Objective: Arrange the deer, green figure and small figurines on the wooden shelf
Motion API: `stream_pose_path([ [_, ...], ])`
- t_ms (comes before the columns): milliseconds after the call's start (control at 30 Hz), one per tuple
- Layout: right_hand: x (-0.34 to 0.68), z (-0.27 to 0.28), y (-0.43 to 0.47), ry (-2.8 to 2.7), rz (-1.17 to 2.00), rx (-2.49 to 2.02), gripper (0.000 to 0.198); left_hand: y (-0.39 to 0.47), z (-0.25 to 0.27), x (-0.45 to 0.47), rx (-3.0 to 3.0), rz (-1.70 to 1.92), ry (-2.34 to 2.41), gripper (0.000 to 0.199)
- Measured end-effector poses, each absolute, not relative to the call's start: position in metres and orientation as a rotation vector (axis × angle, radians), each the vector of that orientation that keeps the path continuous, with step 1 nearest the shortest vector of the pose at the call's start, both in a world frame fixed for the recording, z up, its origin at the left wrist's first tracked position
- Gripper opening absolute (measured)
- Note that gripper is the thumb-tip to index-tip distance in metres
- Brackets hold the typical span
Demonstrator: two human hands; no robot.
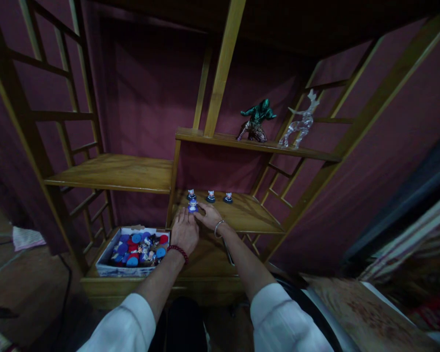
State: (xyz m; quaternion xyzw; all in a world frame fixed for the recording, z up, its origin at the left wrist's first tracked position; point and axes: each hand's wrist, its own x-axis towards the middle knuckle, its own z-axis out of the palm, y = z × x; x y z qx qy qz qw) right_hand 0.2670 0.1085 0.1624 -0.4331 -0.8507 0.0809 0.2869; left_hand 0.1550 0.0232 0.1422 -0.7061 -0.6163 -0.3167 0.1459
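A small purple-and-white figurine (192,206) stands upright near the left front of the low wooden shelf (249,215). My right hand (209,217) reaches it from the right, thumb and fingers pinched at its lower side. My left hand (185,231), with a red bead bracelet, lies just below and left of the figurine. Its fingers are stretched toward the base; whether they touch is hard to see. Behind stand three small dark-based figurines in a row: a left one (191,194), a middle one (210,196) and a right one (228,197).
Left of my hands, an open box (106,266) holds many small figurines with blue, purple and red bases. A green crouching figure (258,120) and a clear deer figurine (301,122) stand on the upper right shelf. A wooden upright (173,183) borders the low shelf's left side.
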Motion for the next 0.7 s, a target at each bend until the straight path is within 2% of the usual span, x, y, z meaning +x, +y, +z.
stream_pose_path([
  [200,0.267,0.165,0.107,-2.248,0.223,-1.182,0.043,0.022,0.144,0.156,-2.028,-0.891,-1.805,0.037],
  [400,0.265,0.159,0.118,-2.026,0.621,-1.051,0.036,0.02,0.146,0.157,-2.011,-0.866,-1.822,0.042],
  [567,0.261,0.152,0.13,-1.946,0.631,-1.175,0.021,0.021,0.145,0.157,-2.007,-0.847,-1.835,0.043],
  [700,0.258,0.153,0.129,-1.898,0.625,-1.257,0.018,0.021,0.145,0.157,-2.013,-0.855,-1.831,0.044],
])
